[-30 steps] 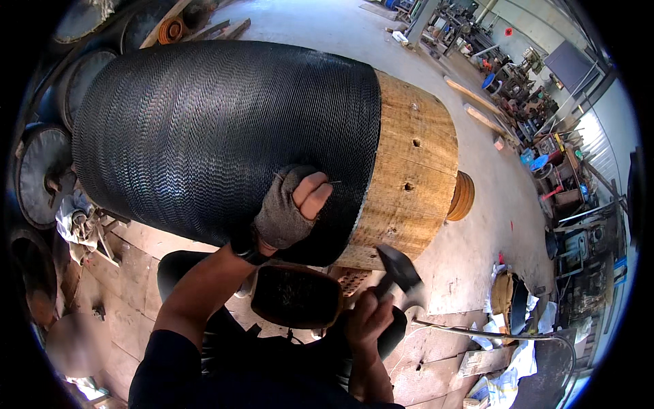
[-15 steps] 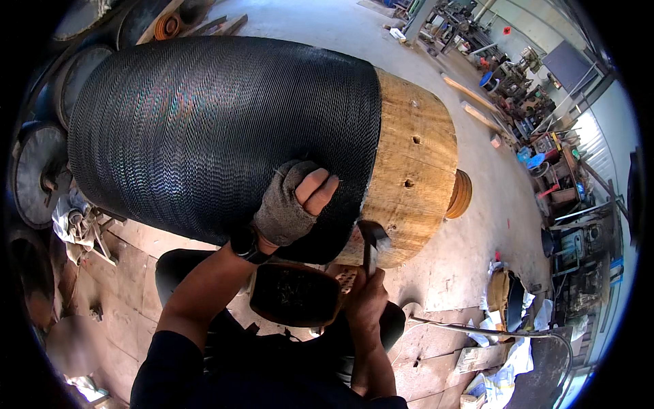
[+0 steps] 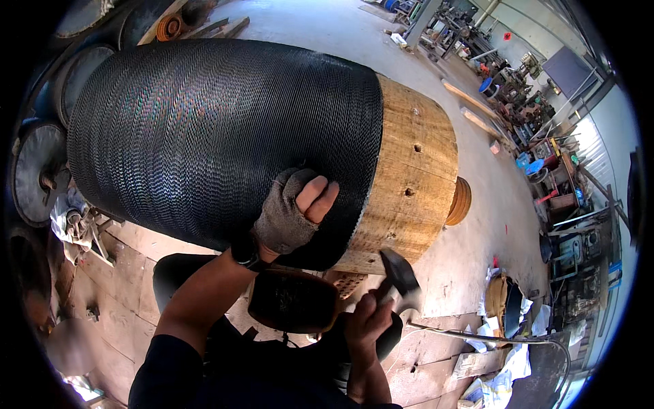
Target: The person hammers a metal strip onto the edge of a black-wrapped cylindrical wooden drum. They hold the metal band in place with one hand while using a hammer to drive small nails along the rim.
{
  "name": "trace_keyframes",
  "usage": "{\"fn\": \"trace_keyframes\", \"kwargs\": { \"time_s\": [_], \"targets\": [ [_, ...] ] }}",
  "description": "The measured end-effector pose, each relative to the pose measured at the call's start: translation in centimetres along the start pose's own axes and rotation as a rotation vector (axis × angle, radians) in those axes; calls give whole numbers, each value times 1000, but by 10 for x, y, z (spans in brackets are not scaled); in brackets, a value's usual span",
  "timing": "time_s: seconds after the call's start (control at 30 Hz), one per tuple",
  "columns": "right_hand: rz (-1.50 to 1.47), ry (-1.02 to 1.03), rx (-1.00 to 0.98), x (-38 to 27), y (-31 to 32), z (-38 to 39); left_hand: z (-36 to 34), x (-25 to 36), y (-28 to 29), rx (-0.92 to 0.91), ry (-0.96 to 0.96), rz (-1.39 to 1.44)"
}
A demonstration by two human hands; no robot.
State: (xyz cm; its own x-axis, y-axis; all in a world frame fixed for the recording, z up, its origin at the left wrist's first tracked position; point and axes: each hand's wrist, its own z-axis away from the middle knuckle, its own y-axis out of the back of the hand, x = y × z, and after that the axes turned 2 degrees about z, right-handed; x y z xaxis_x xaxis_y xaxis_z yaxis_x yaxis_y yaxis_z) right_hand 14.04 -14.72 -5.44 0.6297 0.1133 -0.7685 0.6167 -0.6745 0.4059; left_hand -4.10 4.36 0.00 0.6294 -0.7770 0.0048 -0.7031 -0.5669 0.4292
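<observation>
A large drum lies on its side before me, its surface covered with rows of fine black metal teeth or windings (image 3: 204,129). Bare wood (image 3: 412,218) shows at the drum's right end, with several dark holes in it. My left hand (image 3: 293,215), in a grey fingerless glove, rests on the black surface near its lower right edge. Its fingers are curled in, and whatever they may hold is hidden. My right hand (image 3: 368,324) grips a hammer (image 3: 400,278), its head just off the lower edge of the wood.
A dark open box (image 3: 293,298) sits between my legs below the drum. Round drums (image 3: 42,174) stand at the left. At the right lie a bent metal rod (image 3: 504,337), white bags (image 3: 501,385) and wooden bars (image 3: 470,99); machinery (image 3: 524,95) lines the wall.
The hammer has moved right and down, away from the wood, and its head has tilted. My right hand has dropped slightly. My left hand stays almost where it was.
</observation>
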Motion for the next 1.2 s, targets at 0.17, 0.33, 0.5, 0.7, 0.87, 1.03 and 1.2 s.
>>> {"fn": "trace_keyframes", "kwargs": {
  "time_s": [0.17, 0.33, 0.5, 0.7, 0.87, 1.03, 1.2],
  "targets": [
    [397, -152, -227, 18, -22, -11, 4, -2, -2, 7, 23, -50],
    [118, 91, -56, -15, 5, -2, -2, 0, 1, -15, 28, -44],
    [345, -127, -189, 16, -20, -9, -3, -1, 1, -12, 32, -39],
    [155, 69, -87, 0, 3, -2, -2, -5, -2, -18, 38, -31],
    [338, -148, -214, 3, -25, -25, -11, -9, -4, 8, 29, -20],
    [188, -206, -311, 7, -7, -11, -7, -12, 2, -31, -15, 46],
    [96, -231, -274, -15, 3, -22, 0, -11, 8, -99, -129, 116]
  ]
}}
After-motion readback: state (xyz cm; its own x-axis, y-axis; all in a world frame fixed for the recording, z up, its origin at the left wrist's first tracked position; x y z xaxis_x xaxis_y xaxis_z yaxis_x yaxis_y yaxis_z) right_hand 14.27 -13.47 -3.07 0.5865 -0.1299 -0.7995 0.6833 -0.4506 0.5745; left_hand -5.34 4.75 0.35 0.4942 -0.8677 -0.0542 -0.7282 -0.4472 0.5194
